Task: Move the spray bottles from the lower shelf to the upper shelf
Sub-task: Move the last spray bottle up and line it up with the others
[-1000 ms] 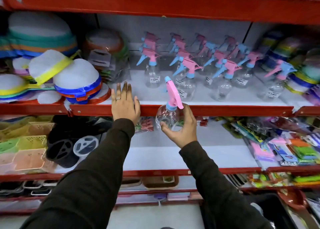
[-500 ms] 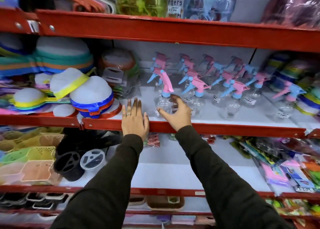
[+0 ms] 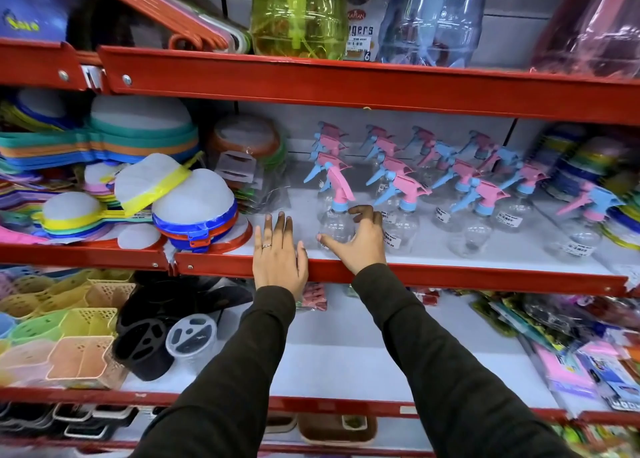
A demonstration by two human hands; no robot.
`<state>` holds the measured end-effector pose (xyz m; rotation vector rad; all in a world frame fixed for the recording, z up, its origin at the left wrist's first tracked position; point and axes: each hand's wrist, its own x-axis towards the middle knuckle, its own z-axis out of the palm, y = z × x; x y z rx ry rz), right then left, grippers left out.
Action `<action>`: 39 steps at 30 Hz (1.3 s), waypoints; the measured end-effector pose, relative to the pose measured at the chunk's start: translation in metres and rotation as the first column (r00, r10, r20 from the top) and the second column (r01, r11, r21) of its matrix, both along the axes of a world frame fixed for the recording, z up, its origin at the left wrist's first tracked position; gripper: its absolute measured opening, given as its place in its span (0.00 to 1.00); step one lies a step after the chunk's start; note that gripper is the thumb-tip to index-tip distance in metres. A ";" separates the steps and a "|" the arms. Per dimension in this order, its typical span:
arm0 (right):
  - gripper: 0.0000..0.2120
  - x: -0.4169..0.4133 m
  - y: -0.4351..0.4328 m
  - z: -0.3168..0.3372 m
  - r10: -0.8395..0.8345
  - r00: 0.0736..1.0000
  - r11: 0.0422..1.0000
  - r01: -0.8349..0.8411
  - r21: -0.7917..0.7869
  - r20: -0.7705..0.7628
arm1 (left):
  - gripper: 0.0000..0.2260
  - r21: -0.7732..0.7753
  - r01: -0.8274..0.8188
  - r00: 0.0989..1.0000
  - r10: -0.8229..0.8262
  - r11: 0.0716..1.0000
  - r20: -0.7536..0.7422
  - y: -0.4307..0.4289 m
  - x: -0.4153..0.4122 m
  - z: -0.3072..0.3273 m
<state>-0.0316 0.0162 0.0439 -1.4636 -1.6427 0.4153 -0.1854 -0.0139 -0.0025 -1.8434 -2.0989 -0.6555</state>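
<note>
Red shelving w/ "KAPTAN" tag up top; right hand fingers spread around spray bottle, left hand flat.

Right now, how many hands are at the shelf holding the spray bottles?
2. The left hand lies flat across the red shelf edge; the right hand, beside it, cups the front-left spray bottle. No others visible.

sleeves: both arms in long dark brown-black knit fabric, snug fit, cuffs end at the wrists
left hand: bare, one thin silver-tone ring on a finger
right hand: bare, no jewellery showing
</note>
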 end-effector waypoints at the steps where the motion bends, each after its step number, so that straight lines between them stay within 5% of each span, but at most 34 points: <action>1: 0.37 0.000 0.000 0.001 0.002 1.000 1.000 -0.002 -0.006 0.001 | 0.31 -0.002 0.001 1.000 -0.001 1.000 0.004 0.000 0.000 0.000; 9: 0.36 -0.004 -0.002 0.003 0.073 0.996 0.995 -0.076 -0.064 -0.047 | 0.27 -0.065 0.044 0.998 -0.041 0.997 0.051 -0.005 0.000 0.007; 13: 0.36 -0.005 -0.004 0.006 0.101 0.991 0.989 -0.110 -0.104 -0.086 | 0.25 -0.079 0.062 0.981 -0.046 0.995 0.190 -0.007 0.002 0.016; 19: 0.36 -0.002 -0.011 0.007 0.062 0.989 0.987 -0.080 -0.139 -0.135 | 0.24 -0.042 0.254 0.824 -0.194 0.966 0.533 0.002 0.018 0.039; 24: 0.28 -0.005 -0.015 0.001 0.084 0.972 0.976 -0.125 -0.178 -0.221 | 0.24 -0.109 0.313 0.671 -0.139 0.943 0.728 0.011 0.028 0.045; 39: 0.33 -0.001 -0.018 0.003 0.118 0.965 0.960 -0.171 -0.219 -0.234 | 0.24 -0.085 0.327 0.648 -0.158 0.941 0.745 0.009 0.032 0.038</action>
